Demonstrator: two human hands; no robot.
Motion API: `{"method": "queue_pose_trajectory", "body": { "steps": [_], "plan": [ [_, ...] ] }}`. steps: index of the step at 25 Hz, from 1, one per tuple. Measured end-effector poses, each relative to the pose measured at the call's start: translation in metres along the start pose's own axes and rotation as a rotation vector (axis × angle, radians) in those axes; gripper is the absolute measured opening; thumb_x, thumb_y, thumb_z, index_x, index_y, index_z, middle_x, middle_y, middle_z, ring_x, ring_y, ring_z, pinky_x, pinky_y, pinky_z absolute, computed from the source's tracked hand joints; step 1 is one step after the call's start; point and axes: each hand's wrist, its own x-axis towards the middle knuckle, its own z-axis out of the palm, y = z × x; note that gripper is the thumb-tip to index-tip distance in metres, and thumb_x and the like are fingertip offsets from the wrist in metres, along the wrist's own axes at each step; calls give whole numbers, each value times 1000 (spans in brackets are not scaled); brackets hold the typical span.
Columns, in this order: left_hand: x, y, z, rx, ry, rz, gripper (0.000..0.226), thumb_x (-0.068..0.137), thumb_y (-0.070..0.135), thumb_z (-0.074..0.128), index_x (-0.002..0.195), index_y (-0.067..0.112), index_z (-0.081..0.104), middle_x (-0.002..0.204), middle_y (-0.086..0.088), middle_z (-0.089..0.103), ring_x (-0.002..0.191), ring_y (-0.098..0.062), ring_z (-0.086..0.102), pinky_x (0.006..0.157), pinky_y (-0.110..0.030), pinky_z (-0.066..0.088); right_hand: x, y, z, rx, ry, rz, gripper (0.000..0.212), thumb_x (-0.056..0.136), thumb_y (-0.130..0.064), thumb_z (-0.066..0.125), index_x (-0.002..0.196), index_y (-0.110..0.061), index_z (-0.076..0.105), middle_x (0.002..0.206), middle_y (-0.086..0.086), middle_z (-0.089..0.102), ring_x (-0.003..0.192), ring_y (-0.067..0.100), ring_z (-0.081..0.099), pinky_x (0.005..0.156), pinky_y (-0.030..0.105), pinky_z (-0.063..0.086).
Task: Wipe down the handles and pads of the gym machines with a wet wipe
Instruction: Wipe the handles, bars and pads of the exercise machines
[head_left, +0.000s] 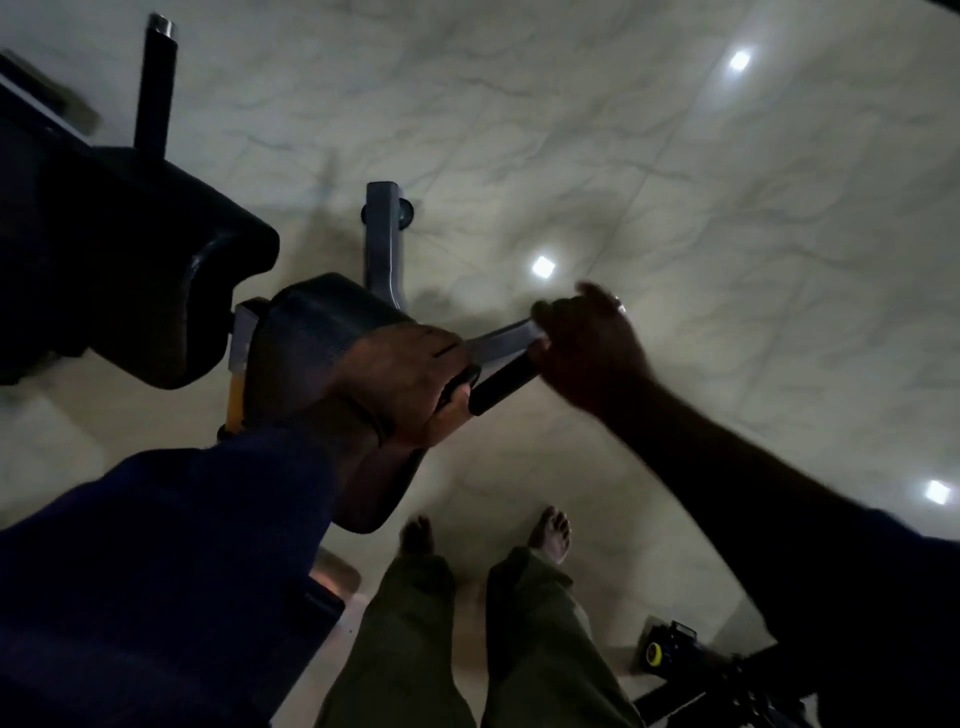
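Note:
A black foam handle sticks out from a grey metal bar of the gym machine at the middle of the view. My left hand is closed around the near end of the handle, beside a small black pad. My right hand is closed over the far end of the handle and bar. The scene is dim and blurred, and no wet wipe shows in either hand. A larger black pad lies to the left.
A black post with a chrome tip rises at the upper left. The grey frame leg stands on the pale marble floor. My bare feet stand below. A black and yellow piece of equipment sits lower right.

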Motion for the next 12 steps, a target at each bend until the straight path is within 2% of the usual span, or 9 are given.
{"method": "queue_pose_trajectory", "body": {
  "steps": [3,5,8,12],
  "plan": [
    [0,0,0,-5,16,16,33,91,38,56,104,12,72,99,-10,71,85,-32,66,79,-43,53,-24,-58,24,167,-52,-194,30,87,-22,64,112,-6,67,100,15,70,93,35,64,101,48,47],
    [-2,0,1,15,26,15,33,93,39,54,104,13,71,99,-7,70,85,-31,65,77,-40,51,-19,-48,19,102,-73,-258,27,88,-26,60,109,-11,64,95,12,70,89,35,64,97,47,47],
    [0,0,2,24,32,5,25,89,38,55,96,17,67,91,-2,67,80,-26,62,68,-33,38,5,5,-9,18,17,-110,15,91,-27,55,91,-13,58,71,11,63,67,37,61,70,43,47],
    [-4,2,3,40,42,6,30,91,43,48,100,20,66,96,3,67,86,-25,62,71,-35,45,12,26,-27,-64,-4,151,14,87,-21,65,90,-9,58,77,15,62,70,40,63,57,39,46]
  ]
}}
